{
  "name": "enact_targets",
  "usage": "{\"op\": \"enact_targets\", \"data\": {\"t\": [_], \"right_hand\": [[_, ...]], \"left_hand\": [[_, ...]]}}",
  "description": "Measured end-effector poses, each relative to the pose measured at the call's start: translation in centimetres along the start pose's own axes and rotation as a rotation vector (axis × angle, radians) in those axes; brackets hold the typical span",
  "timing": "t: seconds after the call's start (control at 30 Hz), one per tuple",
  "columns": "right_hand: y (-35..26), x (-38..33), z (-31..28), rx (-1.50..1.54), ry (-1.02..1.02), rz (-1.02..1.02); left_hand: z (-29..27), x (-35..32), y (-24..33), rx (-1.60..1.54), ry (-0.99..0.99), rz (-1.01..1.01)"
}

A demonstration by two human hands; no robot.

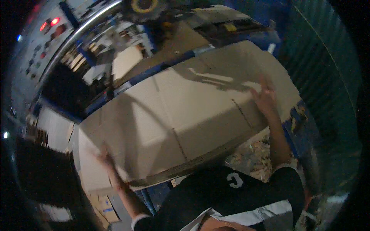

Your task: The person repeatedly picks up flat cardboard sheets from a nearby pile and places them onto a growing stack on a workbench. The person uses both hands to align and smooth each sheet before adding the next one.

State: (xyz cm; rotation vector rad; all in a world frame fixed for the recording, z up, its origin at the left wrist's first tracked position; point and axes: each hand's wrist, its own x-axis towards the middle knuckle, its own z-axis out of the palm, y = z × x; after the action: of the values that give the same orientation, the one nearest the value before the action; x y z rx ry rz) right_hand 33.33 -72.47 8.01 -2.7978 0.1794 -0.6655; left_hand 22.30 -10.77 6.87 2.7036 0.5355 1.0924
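Observation:
A wide sheet of brown cardboard (200, 107) with cut slots and crease lines lies flat in front of me. Its thick near edge looks like several layers stacked. My left hand (105, 157) is over the left end of the cardboard, blurred, with thumb and fingers apart. Near the right end, my right hand (266, 96) is spread open over the sheet, the thumb away from the fingers. Neither hand grips anything that I can see; whether the palms touch the cardboard is unclear. Shadows fall across its surface.
A blue machine frame (154, 69) runs along the far edge, with a curved metal pipe (86, 23) at the upper left. Cardboard scraps (250, 158) litter the floor near my right side. A green corrugated wall (323, 57) stands at the right.

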Motion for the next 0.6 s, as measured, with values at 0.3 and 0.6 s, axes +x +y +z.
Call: {"op": "enact_targets", "data": {"t": [0.3, 0.6], "right_hand": [[7.5, -5.3, 3.4, 0.082, 0.127, 0.316], [5.4, -3.4, 2.2, 0.527, 0.563, 0.507]], "left_hand": [[-5.3, -11.3, -13.7, 0.843, -0.281, -0.385], [-14.3, -3.5, -5.5, -0.422, 0.194, -0.494]]}}
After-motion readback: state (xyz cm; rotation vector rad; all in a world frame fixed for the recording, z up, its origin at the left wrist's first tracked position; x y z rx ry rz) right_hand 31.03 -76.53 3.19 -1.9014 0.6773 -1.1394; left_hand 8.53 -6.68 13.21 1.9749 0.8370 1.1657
